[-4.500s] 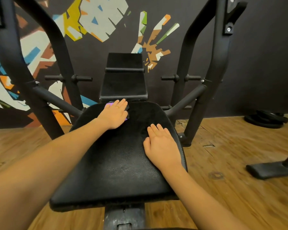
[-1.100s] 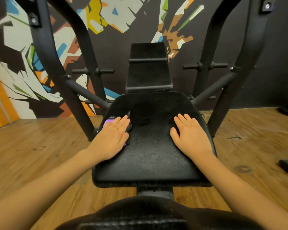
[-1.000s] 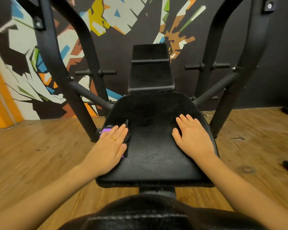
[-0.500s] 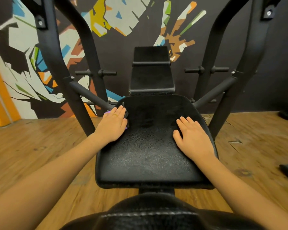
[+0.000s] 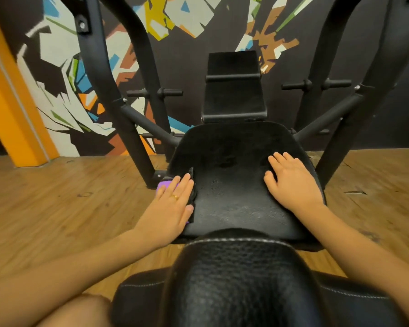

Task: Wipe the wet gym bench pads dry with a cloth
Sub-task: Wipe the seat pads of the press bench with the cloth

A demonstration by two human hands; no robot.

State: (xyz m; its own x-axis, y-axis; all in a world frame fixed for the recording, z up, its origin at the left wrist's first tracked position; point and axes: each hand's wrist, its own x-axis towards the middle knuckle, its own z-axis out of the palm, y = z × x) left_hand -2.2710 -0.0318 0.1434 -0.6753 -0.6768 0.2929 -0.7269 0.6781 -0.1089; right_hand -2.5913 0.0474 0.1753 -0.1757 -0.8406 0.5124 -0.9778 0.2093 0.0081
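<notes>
Seat pad (image 5: 229, 201): black, grained, mid-scene on a black steel frame (image 5: 104, 79); its near half reflects light faintly, its far half looks matt. Room, left to right: orange pillar (image 5: 14, 109), mural wall (image 5: 57, 55), wooden floor (image 5: 57, 208). Cloth (image 5: 164, 185), purple with a dark edge, lies at the seat pad's left edge, mostly covered. Left hand (image 5: 172, 208) presses flat on the cloth, fingers straight, gripping nothing. Back pad (image 5: 234, 90) stands at the far end. Right hand (image 5: 293, 185) rests flat on the seat pad's right side, fingers straight, holding nothing. Near pad (image 5: 234, 279), black and stitched, fills the foreground.
</notes>
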